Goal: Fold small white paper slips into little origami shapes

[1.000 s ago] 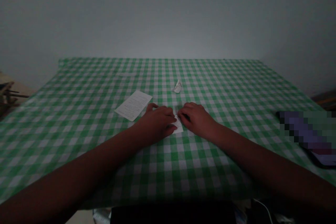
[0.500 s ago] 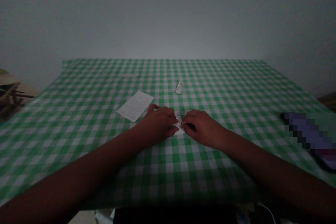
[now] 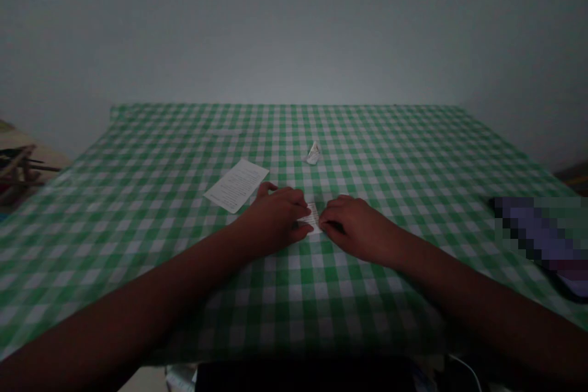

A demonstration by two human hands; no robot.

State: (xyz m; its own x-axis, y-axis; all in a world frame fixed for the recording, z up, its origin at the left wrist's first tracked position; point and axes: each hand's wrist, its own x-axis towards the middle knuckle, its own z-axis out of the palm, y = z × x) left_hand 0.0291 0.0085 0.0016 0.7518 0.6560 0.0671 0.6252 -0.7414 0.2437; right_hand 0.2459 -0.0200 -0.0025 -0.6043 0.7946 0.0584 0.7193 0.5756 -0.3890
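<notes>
A small printed slip of paper [image 3: 312, 220] lies on the green checked tablecloth [image 3: 294, 294] at the middle of the table. My left hand [image 3: 275, 217] rests curled on its left side, fingers pressed down on it. My right hand [image 3: 351, 226] is curled at its right edge, fingertips pinching or pressing the slip. Most of the slip is hidden under the two hands.
A larger printed sheet [image 3: 236, 184] lies flat left of my hands. A small folded paper shape [image 3: 313, 152] stands farther back. A blurred dark object [image 3: 542, 236] lies at the right edge. A white wall rises behind the table; wooden furniture [image 3: 16, 165] shows at far left.
My right hand has slid a little toward me and to the right along the slip. My left hand has hardly moved. The view has shifted slightly.
</notes>
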